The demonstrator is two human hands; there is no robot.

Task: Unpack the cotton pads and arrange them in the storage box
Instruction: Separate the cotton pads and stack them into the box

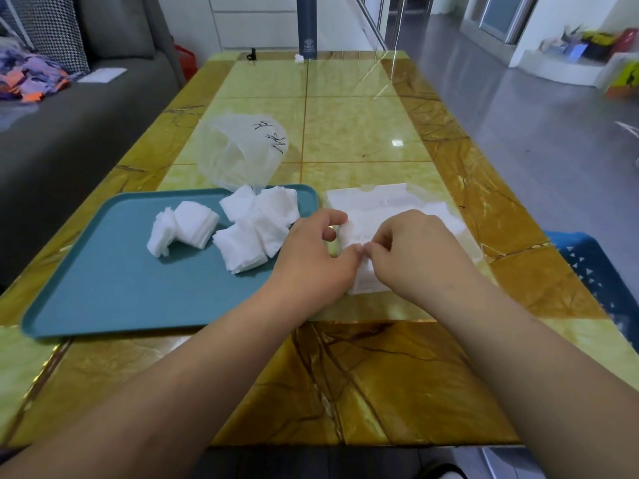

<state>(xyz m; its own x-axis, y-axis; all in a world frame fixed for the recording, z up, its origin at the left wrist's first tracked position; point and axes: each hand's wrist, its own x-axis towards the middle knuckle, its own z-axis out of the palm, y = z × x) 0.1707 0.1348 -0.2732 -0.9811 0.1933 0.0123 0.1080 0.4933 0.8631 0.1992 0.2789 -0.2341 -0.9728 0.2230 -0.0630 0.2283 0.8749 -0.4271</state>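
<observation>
The table (363, 375) runs long and glossy away from the person, with its near half bare and its right edge close to a blue stool (594, 267). On its left side sits a teal tray (121, 292), probably used as a staging spot. Its raised rim keeps loose things from sliding off, and its near-left part is free.

Behind the tray lies a limp, clear plastic bag (242, 157). It looks emptied, mouth towards the tray, pushed back out of the working area.

Just right of the tray stands the clear storage box (387, 202), its lid apparently folded back on the far side so the opening faces the person. It sits well in from the table's right edge.

The cotton pads (249, 233) lie in several small toppled stacks on the tray's far-right part, near the box, so each transfer is short. More white pads appear to be in the box already, though its clear walls make the amount hard to judge.

The left hand (311, 254) and right hand (415, 250) meet over the box's near end, fingers curled. Thumbs and forefingers pinch what looks like a small batch of pads, probably squaring it into place. There is open room on both sides for drawing the hands back.
</observation>
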